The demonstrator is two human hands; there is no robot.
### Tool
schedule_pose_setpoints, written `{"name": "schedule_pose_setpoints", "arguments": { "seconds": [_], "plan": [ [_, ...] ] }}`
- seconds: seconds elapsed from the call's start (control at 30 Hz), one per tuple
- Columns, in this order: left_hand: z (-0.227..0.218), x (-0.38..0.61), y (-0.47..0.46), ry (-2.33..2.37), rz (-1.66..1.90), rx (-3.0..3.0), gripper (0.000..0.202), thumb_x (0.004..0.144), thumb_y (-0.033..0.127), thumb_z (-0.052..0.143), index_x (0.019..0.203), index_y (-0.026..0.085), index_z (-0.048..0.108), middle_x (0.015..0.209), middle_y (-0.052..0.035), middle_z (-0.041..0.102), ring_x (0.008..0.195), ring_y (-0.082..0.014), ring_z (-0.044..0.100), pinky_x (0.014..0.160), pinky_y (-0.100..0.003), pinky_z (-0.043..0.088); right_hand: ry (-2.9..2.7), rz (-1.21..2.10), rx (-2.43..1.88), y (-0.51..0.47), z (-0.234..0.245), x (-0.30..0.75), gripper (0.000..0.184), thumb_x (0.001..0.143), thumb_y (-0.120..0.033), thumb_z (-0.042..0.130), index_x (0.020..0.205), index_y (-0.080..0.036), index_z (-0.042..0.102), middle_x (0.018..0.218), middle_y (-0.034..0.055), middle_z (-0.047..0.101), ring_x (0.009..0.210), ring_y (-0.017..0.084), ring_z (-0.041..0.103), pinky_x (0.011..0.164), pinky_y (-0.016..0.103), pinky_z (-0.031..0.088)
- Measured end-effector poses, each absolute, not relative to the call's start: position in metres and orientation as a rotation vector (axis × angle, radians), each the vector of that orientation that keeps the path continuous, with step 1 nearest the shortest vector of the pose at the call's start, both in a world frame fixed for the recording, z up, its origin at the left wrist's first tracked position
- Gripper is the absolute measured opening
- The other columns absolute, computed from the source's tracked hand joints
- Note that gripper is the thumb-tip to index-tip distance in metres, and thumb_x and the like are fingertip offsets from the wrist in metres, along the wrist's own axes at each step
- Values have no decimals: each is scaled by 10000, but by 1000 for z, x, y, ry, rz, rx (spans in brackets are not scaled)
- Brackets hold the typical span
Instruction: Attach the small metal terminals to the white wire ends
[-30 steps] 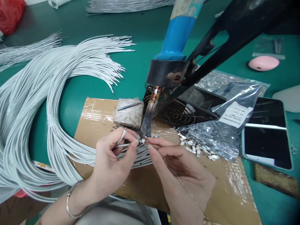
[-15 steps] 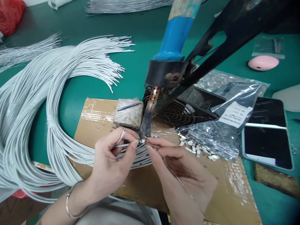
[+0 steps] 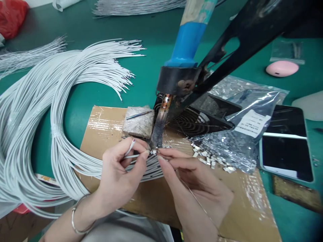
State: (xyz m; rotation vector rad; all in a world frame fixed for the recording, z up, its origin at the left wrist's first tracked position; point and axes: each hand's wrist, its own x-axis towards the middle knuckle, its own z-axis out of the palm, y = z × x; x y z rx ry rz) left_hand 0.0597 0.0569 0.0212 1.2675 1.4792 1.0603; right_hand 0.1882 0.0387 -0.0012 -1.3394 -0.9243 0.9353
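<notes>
A glossy green tabletop (image 3: 147,75) spreads under everything, darker toward the far side. On its near part lies a flat sheet of brown cardboard (image 3: 101,126), shiny in patches. Thick looped bundles of white insulated cable (image 3: 58,101) sweep over the left side, and thin silvery strands (image 3: 138,6) lie along the far edge. A blue-handled soldering iron (image 3: 188,43), clamped in a black metal stand (image 3: 239,50), slants down in the middle, a black fan (image 3: 196,122) with a round grille just behind its tip.

To the right, a large clear plastic bag (image 3: 264,97) with a white label holds many small grey pieces; flat silvery tabs (image 3: 214,159) lie loose on the cardboard beside it. Beyond, a small clear zip bag (image 3: 277,50) contains slim greyish items, too indistinct to name, next to a pink oval case (image 3: 282,68). A red plastic bag (image 3: 12,16) sits in the far left corner, its contents hidden.

The left hand (image 3: 123,178) pinches a single white cable (image 3: 130,156) between thumb and fingers, its end beside the iron's tip. The right hand (image 3: 202,188) has thumb and forefinger closed close by, with a thin silvery wire (image 3: 196,198) running back through its grip; a tiny bright piece (image 3: 153,152) shows between the hands.
</notes>
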Motion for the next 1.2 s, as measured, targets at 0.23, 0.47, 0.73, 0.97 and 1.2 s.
{"name": "schedule_pose_setpoints", "arguments": {
  "seconds": [0.23, 0.47, 0.73, 0.97, 1.2],
  "plan": [
    [20, 60, 58, 1463, 1107, 1248, 160, 899, 111, 661, 761, 191, 680, 840, -48, 726, 733, -150, 678, 592, -183, 529, -959, 898, -1350, 38, -3, 188, 154, 844, -136, 797, 743, -233, 731, 938, -9, 820, 789, 145, 759, 669, 225, 586],
    [24, 60, 60, 1461, 1119, 1227, 151, 859, 81, 677, 750, 185, 682, 839, -41, 734, 732, -139, 692, 596, -168, 539, -972, 895, -1364, 36, -2, 187, 163, 850, -140, 792, 740, -238, 722, 942, -33, 818, 797, 123, 757, 677, 203, 574],
    [25, 61, 60, 1450, 1086, 1191, 161, 856, 62, 676, 749, 183, 677, 846, -25, 721, 759, -117, 684, 641, -139, 540, -978, 890, -1370, 37, -1, 187, 165, 856, -136, 787, 744, -234, 714, 935, -19, 815, 805, 139, 753, 704, 233, 572],
    [25, 60, 62, 1438, 1110, 1209, 168, 860, 68, 672, 742, 189, 670, 836, -17, 714, 737, -109, 677, 626, -132, 535, -959, 866, -1392, 36, -1, 186, 153, 850, -163, 797, 738, -233, 721, 927, -7, 815, 771, 158, 747, 628, 250, 546],
    [25, 60, 60, 1429, 1109, 1219, 169, 875, 70, 664, 757, 191, 680, 844, -19, 716, 750, -116, 681, 635, -142, 538, -1008, 845, -1378, 37, 0, 186, 151, 863, -142, 785, 762, -236, 724, 947, -23, 815, 795, 141, 749, 671, 239, 556]
  ]
}}
